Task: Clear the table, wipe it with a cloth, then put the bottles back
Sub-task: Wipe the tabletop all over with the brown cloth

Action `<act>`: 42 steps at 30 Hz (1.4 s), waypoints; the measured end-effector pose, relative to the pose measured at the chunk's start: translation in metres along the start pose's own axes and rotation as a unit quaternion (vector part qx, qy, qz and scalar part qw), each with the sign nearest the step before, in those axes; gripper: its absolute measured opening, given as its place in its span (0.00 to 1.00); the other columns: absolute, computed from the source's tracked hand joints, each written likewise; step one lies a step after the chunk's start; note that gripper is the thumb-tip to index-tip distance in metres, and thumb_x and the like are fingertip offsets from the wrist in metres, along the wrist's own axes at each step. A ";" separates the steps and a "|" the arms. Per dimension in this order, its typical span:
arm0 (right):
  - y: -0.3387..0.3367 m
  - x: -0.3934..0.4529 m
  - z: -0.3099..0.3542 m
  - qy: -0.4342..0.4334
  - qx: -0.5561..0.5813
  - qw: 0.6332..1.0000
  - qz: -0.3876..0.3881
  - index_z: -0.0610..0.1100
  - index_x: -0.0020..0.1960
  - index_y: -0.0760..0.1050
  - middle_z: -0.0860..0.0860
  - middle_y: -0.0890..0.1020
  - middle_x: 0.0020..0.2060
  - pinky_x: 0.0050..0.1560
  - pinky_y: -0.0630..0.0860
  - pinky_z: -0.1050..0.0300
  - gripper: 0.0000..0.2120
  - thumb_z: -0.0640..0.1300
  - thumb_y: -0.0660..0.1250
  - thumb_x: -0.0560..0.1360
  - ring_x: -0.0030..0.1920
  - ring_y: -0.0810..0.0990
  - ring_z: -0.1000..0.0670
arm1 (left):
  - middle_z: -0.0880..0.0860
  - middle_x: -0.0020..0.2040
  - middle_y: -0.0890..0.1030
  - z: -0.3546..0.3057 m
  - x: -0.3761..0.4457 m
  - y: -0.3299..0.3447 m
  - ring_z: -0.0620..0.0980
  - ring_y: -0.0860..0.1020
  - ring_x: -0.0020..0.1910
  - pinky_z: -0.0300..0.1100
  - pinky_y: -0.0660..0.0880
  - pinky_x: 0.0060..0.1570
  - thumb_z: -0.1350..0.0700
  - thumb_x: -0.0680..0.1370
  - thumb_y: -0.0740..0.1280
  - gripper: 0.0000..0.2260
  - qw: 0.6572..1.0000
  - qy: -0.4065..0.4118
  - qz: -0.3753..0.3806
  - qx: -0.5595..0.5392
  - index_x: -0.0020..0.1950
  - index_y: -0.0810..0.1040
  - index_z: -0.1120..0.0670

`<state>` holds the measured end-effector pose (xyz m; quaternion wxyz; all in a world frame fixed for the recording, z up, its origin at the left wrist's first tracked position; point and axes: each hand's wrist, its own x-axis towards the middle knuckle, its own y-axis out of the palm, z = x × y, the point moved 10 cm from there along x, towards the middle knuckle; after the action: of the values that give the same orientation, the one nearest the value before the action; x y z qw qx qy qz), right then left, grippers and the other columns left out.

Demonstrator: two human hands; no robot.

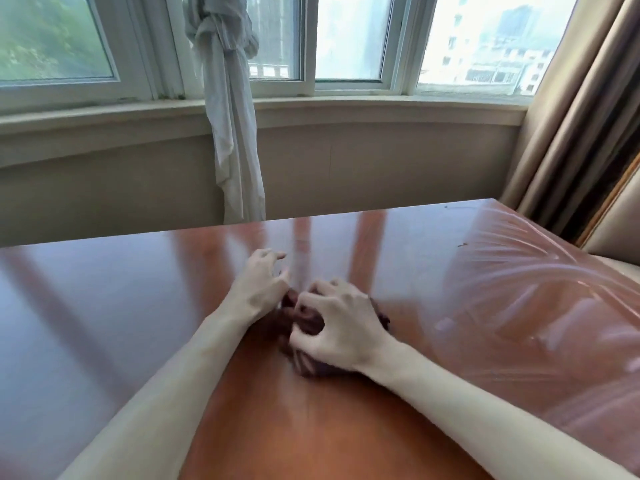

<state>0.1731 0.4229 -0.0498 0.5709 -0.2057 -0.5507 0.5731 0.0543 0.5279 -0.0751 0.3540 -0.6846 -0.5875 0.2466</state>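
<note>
Bunching under the right hand (341, 322), dark cloth (311, 365) clutched in its grip; left hand (258, 289) loosely curled beside it.

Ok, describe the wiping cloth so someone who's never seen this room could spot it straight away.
Start at the glossy reddish wooden table below the windows. Near its middle, both hands meet; under the right hand, whose curled fingers bunch it, is the cloth. It is a crumpled dark brown rag, the only loose item on the tabletop, unlike the pale curtain knotted at the window.
</note>
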 end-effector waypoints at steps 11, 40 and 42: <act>0.027 0.086 -0.025 0.021 -0.007 0.999 0.027 0.56 0.47 0.77 0.57 0.73 0.44 0.50 0.73 0.49 0.12 0.63 0.66 0.72 0.51 0.76 0.45 | 0.53 0.80 0.61 0.103 -0.038 -0.048 0.56 0.56 0.79 0.58 0.51 0.77 0.33 0.79 0.47 0.26 0.970 -0.092 -0.048 0.222 0.77 0.60 0.33; 0.056 0.100 0.043 -0.044 0.018 0.998 0.030 0.54 0.45 0.78 0.56 0.77 0.44 0.45 0.73 0.52 0.13 0.63 0.65 0.71 0.48 0.75 0.48 | 0.51 0.82 0.56 0.100 -0.044 -0.052 0.55 0.52 0.81 0.56 0.48 0.79 0.43 0.84 0.48 0.23 0.972 -0.090 -0.069 0.205 0.80 0.60 0.40; 0.071 0.153 0.010 0.000 0.003 1.000 0.021 0.55 0.43 0.74 0.55 0.78 0.45 0.45 0.66 0.53 0.11 0.62 0.67 0.73 0.51 0.76 0.46 | 0.50 0.82 0.56 0.100 -0.042 -0.051 0.53 0.51 0.81 0.55 0.47 0.79 0.41 0.84 0.48 0.23 0.973 -0.095 -0.073 0.198 0.80 0.60 0.39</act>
<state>0.0933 0.5725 -0.0482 0.5595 -0.2154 -0.5441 0.5870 -0.0610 0.5092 -0.1020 0.4420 -0.5296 -0.6063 0.3957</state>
